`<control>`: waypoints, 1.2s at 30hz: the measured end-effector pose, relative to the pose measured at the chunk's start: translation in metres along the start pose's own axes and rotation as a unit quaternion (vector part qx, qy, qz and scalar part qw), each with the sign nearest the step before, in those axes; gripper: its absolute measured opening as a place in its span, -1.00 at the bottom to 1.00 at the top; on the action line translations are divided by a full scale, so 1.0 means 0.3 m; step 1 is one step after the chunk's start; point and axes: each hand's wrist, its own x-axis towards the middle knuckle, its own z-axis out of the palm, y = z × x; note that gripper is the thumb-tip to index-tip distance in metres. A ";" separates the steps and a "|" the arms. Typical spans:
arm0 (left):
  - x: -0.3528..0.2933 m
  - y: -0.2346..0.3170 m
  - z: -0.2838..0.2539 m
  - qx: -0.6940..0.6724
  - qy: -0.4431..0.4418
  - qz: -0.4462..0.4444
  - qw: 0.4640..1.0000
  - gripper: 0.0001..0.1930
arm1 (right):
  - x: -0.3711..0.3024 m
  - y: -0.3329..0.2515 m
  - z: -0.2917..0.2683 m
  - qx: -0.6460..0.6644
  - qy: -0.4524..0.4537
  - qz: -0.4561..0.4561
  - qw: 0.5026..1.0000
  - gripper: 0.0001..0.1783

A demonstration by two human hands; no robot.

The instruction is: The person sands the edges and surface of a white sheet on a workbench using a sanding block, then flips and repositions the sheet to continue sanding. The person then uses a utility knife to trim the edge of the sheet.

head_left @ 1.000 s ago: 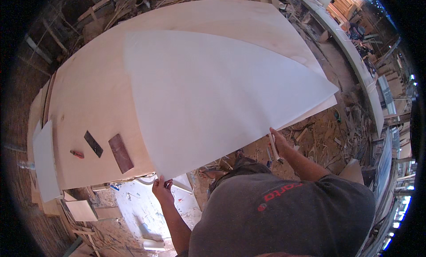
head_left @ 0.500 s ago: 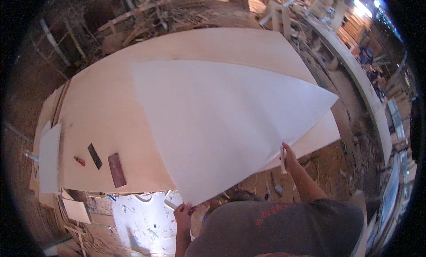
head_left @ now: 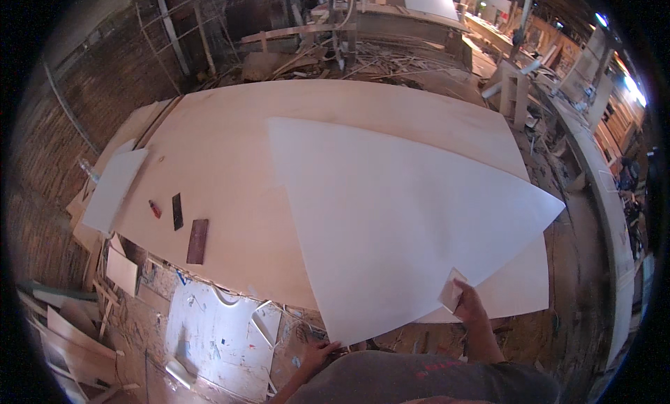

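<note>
A large white sheet [head_left: 412,208] lies askew over a broad pale wooden board [head_left: 223,160]. At its near corner, my left hand [head_left: 319,354] pinches the sheet's edge. My right hand [head_left: 471,308], by the sheet's near-right edge, holds a small pale flat rectangular piece [head_left: 452,287]; its material is unclear. To the left on the board lie a brown rectangular block [head_left: 197,241], a thin black strip [head_left: 177,211] and a small red-and-dark tool [head_left: 155,208] too small to make out.
White panels [head_left: 117,188] rest at the board's left end. Below the near edge, a paint-specked white surface [head_left: 216,334] carries scraps. Wood offcuts [head_left: 412,62] litter the floor beyond. A long beam [head_left: 593,167] runs along the right side.
My view has shifted, so the board sits lower and more of the room shows. The pale piece in my right hand has turned from edge-on to show its flat face. My left hand remains at the corner.
</note>
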 end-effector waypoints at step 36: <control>0.880 0.559 -1.259 0.418 0.261 0.363 0.791 -0.43 | 0.247 0.600 0.785 -0.820 0.072 -0.404 0.398 -0.68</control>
